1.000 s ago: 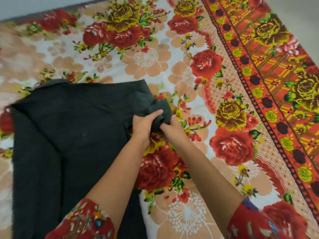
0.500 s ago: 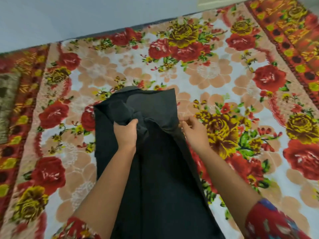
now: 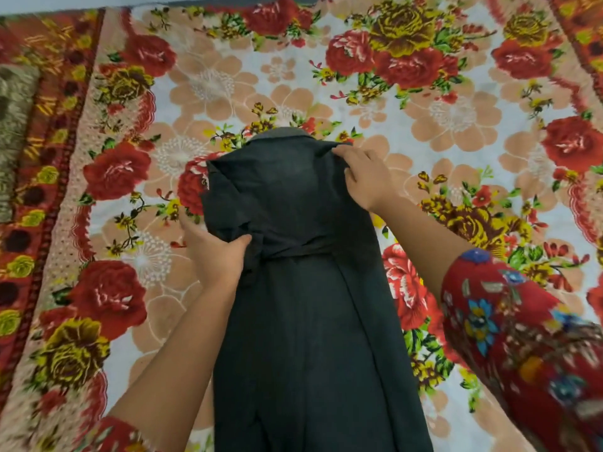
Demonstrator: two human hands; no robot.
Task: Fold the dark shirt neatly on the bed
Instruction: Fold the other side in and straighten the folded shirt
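Now my left hand (image 3: 217, 256) pinches a bunched fold at the dark shirt's (image 3: 303, 305) left edge, the shirt lies lengthwise on the flowered bed (image 3: 440, 125), and my right hand (image 3: 367, 177) grips its right shoulder near the collar (image 3: 280, 133).

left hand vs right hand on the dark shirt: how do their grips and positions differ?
The left hand clutches a bunched fold at the left edge of the dark grey fabric shirt, about mid-length; the right hand is farther up, at the right shoulder by the collar. The left hand is wrapped around gathered cloth with its thumb on top; the right hand pinches the edge with curled fingers. Both are gripping the shirt, which lies on the floral bedsheet.
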